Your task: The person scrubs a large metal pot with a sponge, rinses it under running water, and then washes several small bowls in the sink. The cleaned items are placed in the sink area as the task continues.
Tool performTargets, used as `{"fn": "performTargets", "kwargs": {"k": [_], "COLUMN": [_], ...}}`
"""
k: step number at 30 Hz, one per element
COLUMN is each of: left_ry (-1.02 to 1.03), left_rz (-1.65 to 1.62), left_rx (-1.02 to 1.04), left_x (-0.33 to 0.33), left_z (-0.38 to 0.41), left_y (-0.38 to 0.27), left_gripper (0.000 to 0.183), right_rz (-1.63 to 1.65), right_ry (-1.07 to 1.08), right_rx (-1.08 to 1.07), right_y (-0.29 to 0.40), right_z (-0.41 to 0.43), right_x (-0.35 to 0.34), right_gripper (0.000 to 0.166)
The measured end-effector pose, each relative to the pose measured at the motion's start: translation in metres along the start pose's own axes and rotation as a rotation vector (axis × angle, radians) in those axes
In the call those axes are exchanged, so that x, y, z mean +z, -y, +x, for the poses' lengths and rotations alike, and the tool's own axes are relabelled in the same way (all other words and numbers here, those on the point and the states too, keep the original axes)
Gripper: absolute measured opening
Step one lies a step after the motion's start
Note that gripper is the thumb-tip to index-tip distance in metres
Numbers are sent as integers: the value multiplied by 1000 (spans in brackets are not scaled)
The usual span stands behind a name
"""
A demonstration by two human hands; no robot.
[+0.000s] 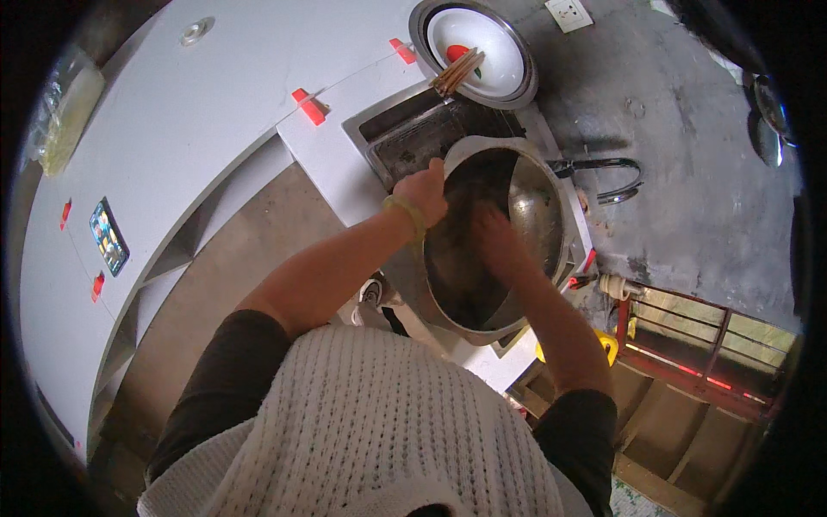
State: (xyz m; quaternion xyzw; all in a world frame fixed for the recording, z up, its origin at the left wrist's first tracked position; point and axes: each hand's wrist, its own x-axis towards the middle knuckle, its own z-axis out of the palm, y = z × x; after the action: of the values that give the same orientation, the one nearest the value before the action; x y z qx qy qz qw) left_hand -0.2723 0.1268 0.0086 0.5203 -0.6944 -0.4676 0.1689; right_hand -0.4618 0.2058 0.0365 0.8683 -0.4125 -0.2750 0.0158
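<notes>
A big metal cooking pot (536, 213) is tipped towards me over the sink, so I look into its dark inside. My left hand (423, 194), with a yellowish band at the wrist, grips the pot's rim on the left side. Down inside the pot is my right hand (497, 239), its fingers near the dark inner wall. Shadow hides the fingertips, and whether they hold anything cannot be told. Beyond the pot, part of a steel sink basin (413, 139) shows. A black curved faucet (607, 174) stands to the right of the pot.
A white bowl (504, 52) in a metal basin carries a bundle of chopsticks (459, 71) behind the sink. On the white counter (226, 84) lie a phone (108, 236), red clips (309, 106) and a plastic bag (71, 116). A barred window (711, 336) is at right.
</notes>
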Motion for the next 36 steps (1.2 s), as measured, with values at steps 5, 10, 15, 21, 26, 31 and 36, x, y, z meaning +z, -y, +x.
{"fn": "performTargets", "kwargs": {"k": [5,10,15,21,26,31,36], "left_ry": [-1,-4,-12,-3,18,2,18], "left_rz": [1,31,97,176,161,155,151], "left_rx": [-22,-16,14,35,38,49,17], "left_x": [0,-4,-1,-3,0,-1,-5], "left_z": [3,0,-1,0,1,1,1], "left_y": [4,-1,-3,-10,-8,-8,-9], "left_gripper": [30,30,30,32,30,34,34], "right_rz": [317,308,-64,-67,77,172,128], "right_ry": [-55,183,-97,-194,-292,-189,94], "right_rx": [156,-26,-138,60,-76,-121,-118], "right_y": [49,54,0,-58,-9,43,36], "right_z": [-57,-69,-15,33,-19,-82,-62], "right_x": [22,6,10,-33,3,14,-14], "right_gripper": [23,12,16,26,26,25,22]}}
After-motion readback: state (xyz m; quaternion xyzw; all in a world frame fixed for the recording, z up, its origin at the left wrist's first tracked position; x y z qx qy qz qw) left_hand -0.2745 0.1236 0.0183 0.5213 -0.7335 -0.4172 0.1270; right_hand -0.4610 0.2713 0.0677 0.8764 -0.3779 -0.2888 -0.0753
